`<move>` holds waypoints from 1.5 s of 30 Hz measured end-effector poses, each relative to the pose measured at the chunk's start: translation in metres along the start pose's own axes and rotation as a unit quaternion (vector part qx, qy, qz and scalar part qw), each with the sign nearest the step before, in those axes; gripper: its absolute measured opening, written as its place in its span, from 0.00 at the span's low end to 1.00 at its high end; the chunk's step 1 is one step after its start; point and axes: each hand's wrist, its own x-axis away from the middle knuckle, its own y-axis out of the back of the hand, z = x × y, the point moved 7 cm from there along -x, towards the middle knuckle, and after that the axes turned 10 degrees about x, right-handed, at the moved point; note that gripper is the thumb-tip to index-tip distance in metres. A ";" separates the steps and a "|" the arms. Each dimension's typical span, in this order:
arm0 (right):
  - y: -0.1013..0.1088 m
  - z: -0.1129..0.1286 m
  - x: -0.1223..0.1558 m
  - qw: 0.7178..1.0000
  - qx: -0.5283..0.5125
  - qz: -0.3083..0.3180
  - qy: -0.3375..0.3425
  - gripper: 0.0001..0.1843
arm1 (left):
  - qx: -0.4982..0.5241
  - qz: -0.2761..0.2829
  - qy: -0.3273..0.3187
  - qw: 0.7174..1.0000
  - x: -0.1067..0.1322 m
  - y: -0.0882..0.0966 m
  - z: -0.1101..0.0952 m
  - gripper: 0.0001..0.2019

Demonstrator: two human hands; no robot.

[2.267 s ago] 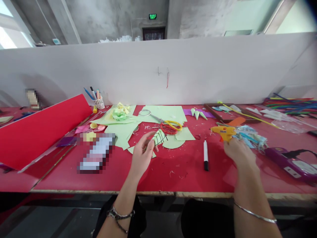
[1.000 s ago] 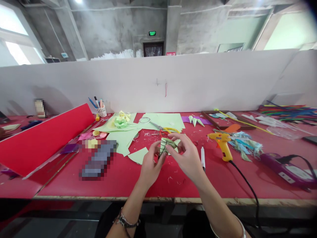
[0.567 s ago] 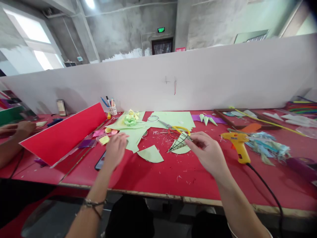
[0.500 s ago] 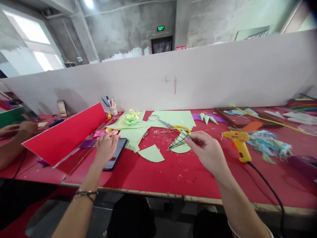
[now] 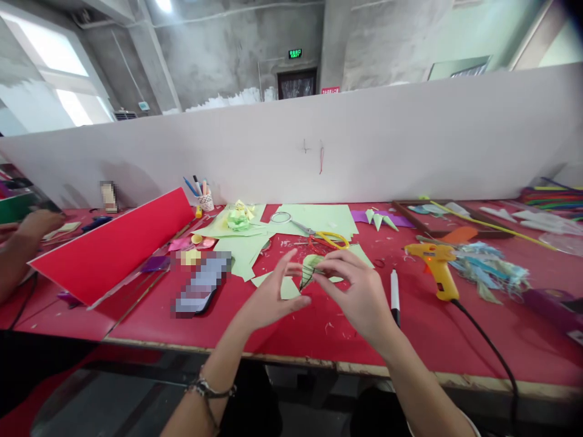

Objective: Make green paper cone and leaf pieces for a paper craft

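My right hand (image 5: 357,291) pinches a small light green paper piece (image 5: 312,264) with black grid lines, curled into a cone shape. At its left side is my left hand (image 5: 264,303), fingers spread and thumb apart; whether a fingertip touches the paper I cannot tell. Under the hands, partly hidden, a light green paper sector (image 5: 289,289) lies on the red table (image 5: 291,337). Just beyond are scissors with yellow handles (image 5: 334,238). A white and black marker (image 5: 395,291) rests beside my right wrist.
A phone (image 5: 204,282) lies to the left, near a leaning red board (image 5: 118,249). On the right are a yellow glue gun (image 5: 435,267) with its cord and shredded blue strips (image 5: 489,264). Small green cones (image 5: 379,219) sit on purple paper. A co-worker's hand (image 5: 43,224) shows far left.
My left hand has moved from the phone to the gridded paper. My right hand has brought the paper slightly left and lower, and it is now curled. The marker has come into sight.
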 end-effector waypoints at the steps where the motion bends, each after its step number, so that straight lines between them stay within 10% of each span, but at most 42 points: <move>1: -0.001 0.003 0.001 1.000 0.002 0.015 0.006 0.04 | 0.028 -0.004 0.001 1.000 -0.003 -0.009 -0.002 0.31; 6: 0.000 0.009 0.006 0.998 0.013 0.058 0.020 0.09 | 0.079 -0.012 0.016 0.997 -0.012 -0.024 0.003 0.13; 26: 0.026 -0.021 0.002 0.989 -0.091 -0.024 -0.116 0.05 | 0.067 -0.101 -0.039 0.992 -0.018 -0.025 0.006 0.12; 45: 0.032 0.011 0.004 0.999 0.000 -0.030 0.044 0.04 | 0.081 -0.144 -0.083 0.983 -0.010 -0.012 0.003 0.10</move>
